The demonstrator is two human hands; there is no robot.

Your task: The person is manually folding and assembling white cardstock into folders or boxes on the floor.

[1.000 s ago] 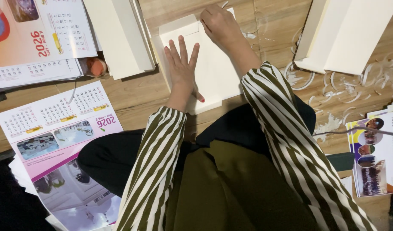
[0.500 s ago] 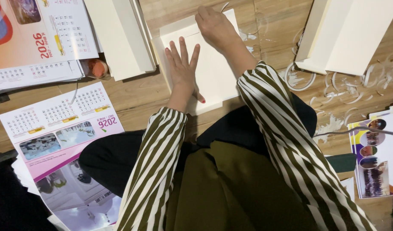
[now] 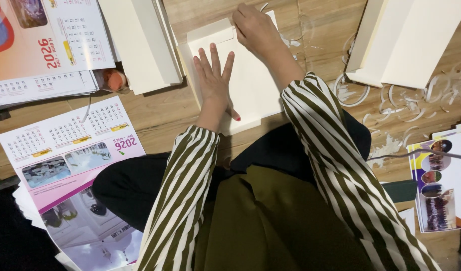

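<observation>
A cream sheet of card (image 3: 253, 88) lies on the wooden floor in front of me, with a folded flap along its far edge. My left hand (image 3: 214, 83) rests flat on the card, fingers spread, holding nothing. Fingers curled, my right hand (image 3: 257, 30) presses on the card's far edge by the flap. I cannot tell whether it holds anything. Both arms wear olive and white striped sleeves.
Stacks of cream card lie at the top left (image 3: 140, 42) and top right (image 3: 408, 40). Printed calendar sheets (image 3: 65, 150) cover the left floor and a photo sheet (image 3: 441, 180) lies at right. Clear plastic strips (image 3: 411, 100) litter the wooden floor (image 3: 165, 108).
My right hand has slid slightly left along the card's far edge. My left hand stays flat in the same place.
</observation>
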